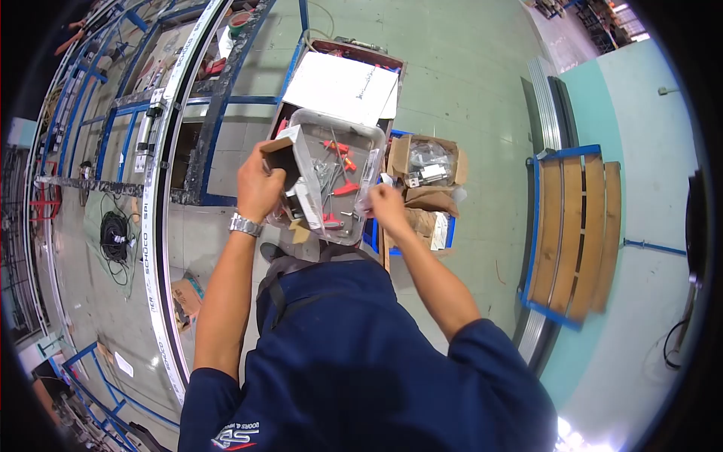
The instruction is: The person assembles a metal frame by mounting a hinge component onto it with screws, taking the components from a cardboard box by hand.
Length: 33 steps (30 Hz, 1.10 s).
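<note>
My left hand [258,187], with a metal watch at the wrist, grips an open cardboard box [304,169] by its edge. The box is white outside, tilted, and its dark inside faces my hand. Beneath it is a clear plastic tray [325,118] holding several red-handled tools [346,187] and metal pieces. My right hand [387,208] is at the tray's right rim, fingers pinched together. Some translucent plastic shows by its fingertips, but what they hold is too small to make out.
A white board [339,84] lies on the cart beyond the tray. To the right, an open carton [401,160] with bagged hardware sits over a blue crate [450,239]. A long aluminium profile [154,226] on blue frames runs along the left. A wooden-slatted rack [561,233] stands at right.
</note>
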Motion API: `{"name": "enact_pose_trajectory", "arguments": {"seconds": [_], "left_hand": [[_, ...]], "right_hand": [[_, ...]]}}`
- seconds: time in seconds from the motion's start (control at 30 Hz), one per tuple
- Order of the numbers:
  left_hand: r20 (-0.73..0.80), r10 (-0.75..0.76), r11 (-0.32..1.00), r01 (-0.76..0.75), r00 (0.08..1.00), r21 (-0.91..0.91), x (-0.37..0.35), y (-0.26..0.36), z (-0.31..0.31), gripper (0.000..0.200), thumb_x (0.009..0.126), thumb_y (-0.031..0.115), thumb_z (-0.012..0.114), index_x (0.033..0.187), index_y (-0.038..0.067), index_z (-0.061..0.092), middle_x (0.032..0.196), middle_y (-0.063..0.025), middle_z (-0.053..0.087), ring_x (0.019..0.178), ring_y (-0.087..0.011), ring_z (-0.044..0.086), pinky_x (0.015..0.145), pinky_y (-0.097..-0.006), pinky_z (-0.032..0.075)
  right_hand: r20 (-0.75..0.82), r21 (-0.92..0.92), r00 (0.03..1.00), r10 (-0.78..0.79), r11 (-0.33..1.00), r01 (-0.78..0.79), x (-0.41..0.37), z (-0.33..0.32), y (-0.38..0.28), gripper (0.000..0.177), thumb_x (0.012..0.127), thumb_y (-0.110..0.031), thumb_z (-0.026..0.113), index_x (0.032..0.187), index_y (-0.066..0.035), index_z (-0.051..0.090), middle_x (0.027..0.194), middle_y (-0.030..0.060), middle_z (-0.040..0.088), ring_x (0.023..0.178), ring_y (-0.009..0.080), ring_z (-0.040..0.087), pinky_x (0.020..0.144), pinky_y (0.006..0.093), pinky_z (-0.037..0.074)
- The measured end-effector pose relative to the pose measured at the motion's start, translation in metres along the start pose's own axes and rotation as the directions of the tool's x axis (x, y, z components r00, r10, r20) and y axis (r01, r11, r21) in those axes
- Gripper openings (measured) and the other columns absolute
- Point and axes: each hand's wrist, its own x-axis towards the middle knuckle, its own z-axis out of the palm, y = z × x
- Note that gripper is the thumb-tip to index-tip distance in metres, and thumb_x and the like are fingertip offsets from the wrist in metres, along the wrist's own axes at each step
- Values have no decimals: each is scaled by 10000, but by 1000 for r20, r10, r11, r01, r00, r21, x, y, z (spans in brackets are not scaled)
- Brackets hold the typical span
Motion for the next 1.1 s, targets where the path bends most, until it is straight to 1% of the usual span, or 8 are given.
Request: {"name": "enact_pose_trajectory", "arguments": {"seconds": [0.13, 0.2, 0.27, 0.37, 0.47, 0.57, 0.93, 1.1], "left_hand": [[29, 22, 997, -24, 999, 71, 3, -1, -9, 468, 776, 89, 616, 1242, 36, 623, 1075, -223, 723, 983, -416, 697, 888, -441, 541], [35, 35, 996, -37, 999, 80, 2, 3, -8, 468, 777, 90, 620, 1242, 32, 620, 1108, -230, 719, 1042, -428, 681, 921, -451, 528], [66, 1, 996, -7, 998, 91, 4, 14, -3, 474, 779, 78, 618, 1252, 41, 612, 1136, -231, 708, 1054, -437, 670, 929, -463, 527], [38, 101, 993, -103, 994, 56, 4, 16, 14, 458, 781, 58, 618, 1239, 47, 612, 1149, -223, 693, 1047, -446, 660, 939, -478, 525], [38, 142, 987, -144, 989, 74, 9, 24, 31, 430, 771, 57, 632, 1201, 62, 621, 1133, -204, 691, 1020, -436, 662, 904, -490, 537], [33, 233, 968, -235, 972, 92, 14, 21, 41, 414, 768, 68, 641, 1182, 67, 626, 1120, -193, 694, 1010, -426, 664, 879, -496, 547], [26, 133, 981, -135, 991, 137, 20, 19, 38, 444, 759, 88, 653, 1202, 69, 648, 1162, -185, 701, 1045, -418, 666, 914, -502, 541], [10, 91, 990, -91, 996, 107, 26, 15, 32, 405, 776, 87, 648, 1180, 72, 640, 1160, -184, 695, 1049, -422, 660, 911, -510, 539]], "right_hand": [[50, -359, 999, -15, 933, 32, 29, 32, 62, 326, 996, -263, 606, 1109, 36, 667, 891, 153, 727, 826, 250, 734, 673, 365, 593], [-47, -502, 963, -267, 839, 209, 20, 33, 53, 379, 984, -305, 647, 1138, 40, 669, 897, 179, 723, 854, 293, 730, 727, 386, 582], [-144, -482, 841, -521, 779, 401, -11, 32, -3, 363, 964, -300, 697, 1134, 21, 687, 965, 208, 722, 922, 362, 722, 820, 407, 562], [98, -453, 524, -846, 431, 781, -69, 27, -116, 277, 976, -218, 666, 1157, -9, 695, 1073, 188, 728, 969, 348, 720, 799, 390, 572], [430, -387, 434, -792, 273, 881, -87, 45, -141, 164, 921, -88, 653, 1068, -25, 689, 1058, 136, 718, 960, 333, 709, 762, 388, 581], [618, -635, 557, -555, 65, 770, -68, 49, -128, 103, 840, -28, 653, 942, -14, 646, 941, 116, 673, 885, 325, 695, 716, 401, 584], [738, -658, 629, -243, -53, 751, -36, 49, -127, 203, 739, -65, 737, 924, -20, 668, 893, 124, 668, 830, 308, 716, 684, 414, 609], [814, -523, 484, -323, -43, 851, -39, 48, -126, 314, 814, -317, 770, 946, -49, 675, 923, 104, 685, 943, 263, 653, 772, 385, 533]]}}
